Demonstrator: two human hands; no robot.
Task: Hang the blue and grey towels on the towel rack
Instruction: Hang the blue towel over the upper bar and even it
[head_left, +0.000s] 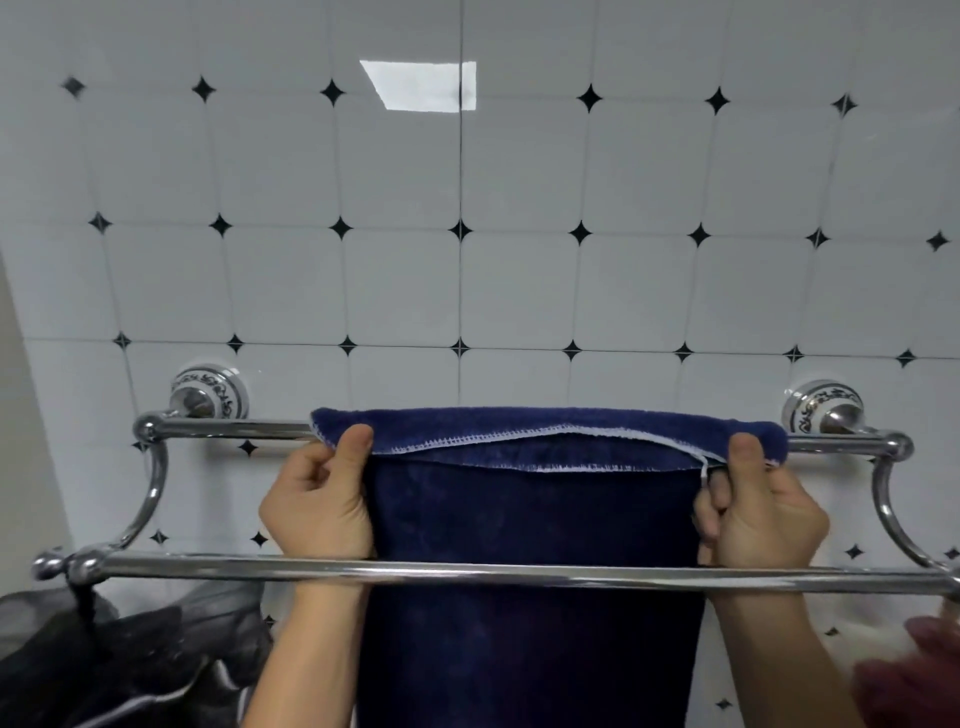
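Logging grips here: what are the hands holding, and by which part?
The blue towel, by its folded top edge over the back rail: the left hand pinches the left end, the right hand the right end.

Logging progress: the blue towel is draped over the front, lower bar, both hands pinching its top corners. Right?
Not quite: the head view shows the blue towel draped over the back, upper bar; the front, lower bar crosses in front of it. The left hand and right hand do pinch its top corners.
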